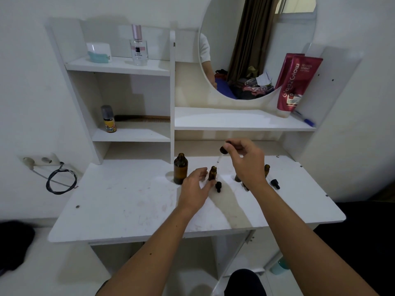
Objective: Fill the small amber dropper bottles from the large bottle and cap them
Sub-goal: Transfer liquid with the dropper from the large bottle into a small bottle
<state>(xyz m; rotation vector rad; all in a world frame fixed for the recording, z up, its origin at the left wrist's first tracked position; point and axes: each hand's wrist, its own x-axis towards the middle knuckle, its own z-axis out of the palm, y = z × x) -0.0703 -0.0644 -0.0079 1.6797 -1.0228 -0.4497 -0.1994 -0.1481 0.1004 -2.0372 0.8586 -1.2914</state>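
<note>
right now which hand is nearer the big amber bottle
Left. The left hand sits on the desk just right of the large bottle; the right hand is farther right, raised, pinching a dropper cap.

Front of desk [119, 212]: bare white surface, open to you from the left and near edge.
Large bottle [180, 168]: upright, uncapped, just left of your left hand [195, 190].
Small bottle [212, 173]: upright between your hands; loose dropper cap [218, 186] lies just in front.
Right side: your right hand [245, 161] hides another bottle, possibly two; a second cap [275, 183] lies beside.
Overhead: shelf [239, 120] limits lift at the back.
</note>
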